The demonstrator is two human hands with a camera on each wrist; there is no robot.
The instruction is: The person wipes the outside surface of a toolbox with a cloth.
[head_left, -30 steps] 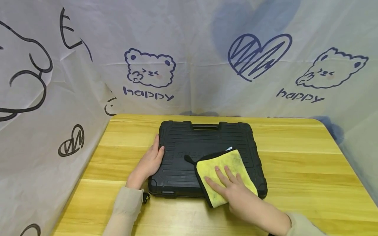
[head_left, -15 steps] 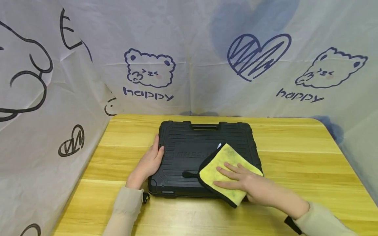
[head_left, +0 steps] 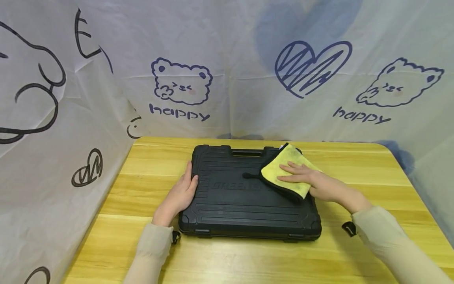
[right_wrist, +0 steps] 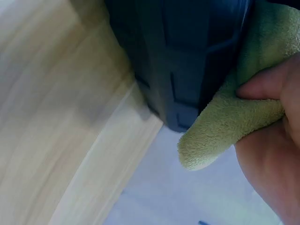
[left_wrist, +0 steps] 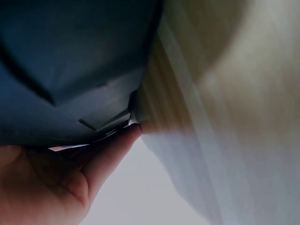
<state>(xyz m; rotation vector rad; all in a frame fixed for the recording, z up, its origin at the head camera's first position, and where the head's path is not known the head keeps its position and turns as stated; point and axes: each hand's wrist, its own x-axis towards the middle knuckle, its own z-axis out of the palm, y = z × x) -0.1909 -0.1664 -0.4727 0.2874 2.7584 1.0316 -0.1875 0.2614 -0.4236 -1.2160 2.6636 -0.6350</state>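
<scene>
Case: black, lying flat and lid up on the table, near the middle of the tabletop.
Lettering: raised, black on black, reading "GREENE"; what follows is too faint to tell.
Long axis: runs from 9 o'clock to 3 o'clock.
Handle: at the case's 12 o'clock edge, pointing away from the person.
Latches: two on the near edge, at 7 and 5 o'clock.
Cloth: yellow, black-edged, on the lid at 2 o'clock, overhanging the right-hand side.
Loop: black, sticking out from the cloth towards 9 o'clock.
Tag: small, white, at the cloth's 12 o'clock corner; any print is too small to read.
Left hand: at the case's 9 o'clock side, fingers extended against it, thumb over the lid's edge.
Right hand: spread on the cloth, pressing it to the lid; whether the thumb pinches it, I cannot tell.
Wall sheet: "happy" printed twice, at 11 and 1 o'clock, under bear faces.
</scene>
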